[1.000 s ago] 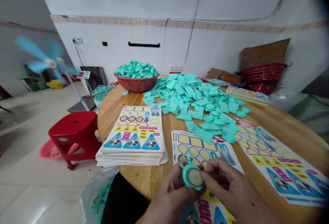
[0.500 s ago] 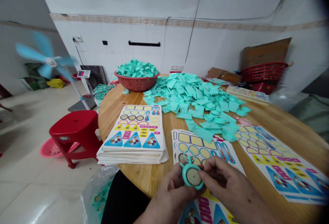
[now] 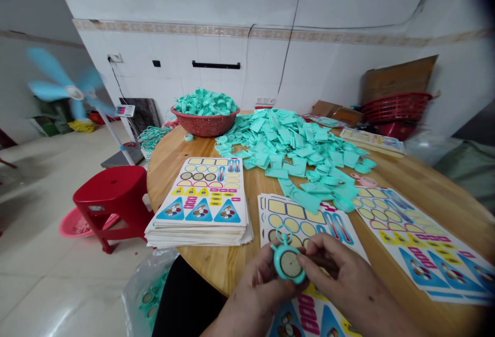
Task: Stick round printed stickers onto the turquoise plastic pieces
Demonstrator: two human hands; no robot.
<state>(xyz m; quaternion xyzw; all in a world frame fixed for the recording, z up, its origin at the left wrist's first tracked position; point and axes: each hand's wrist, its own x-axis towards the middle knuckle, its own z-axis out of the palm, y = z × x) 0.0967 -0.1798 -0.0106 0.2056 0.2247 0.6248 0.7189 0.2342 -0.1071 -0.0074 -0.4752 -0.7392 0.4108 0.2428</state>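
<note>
My left hand (image 3: 255, 288) grips a round teal plastic watch toy (image 3: 288, 263) with a loop on top, held over the near table edge. My right hand (image 3: 340, 280) pinches its right rim, thumb pressing on the round tan sticker on its face. Under both hands lies a sticker sheet (image 3: 305, 223) with yellow, blue and pink shapes. A tall stack of the same sheets (image 3: 203, 203) sits to the left, and more sheets (image 3: 417, 244) lie to the right.
A heap of teal plastic pieces (image 3: 297, 154) covers the middle of the round wooden table (image 3: 232, 267). A red basket (image 3: 204, 120) full of teal parts stands at the back. A red stool (image 3: 112, 197), a spinning fan (image 3: 69, 92) and a plastic bag (image 3: 145, 295) are on the left.
Both hands with the toy have shifted slightly up and away; my right thumb still presses on the sticker face.
</note>
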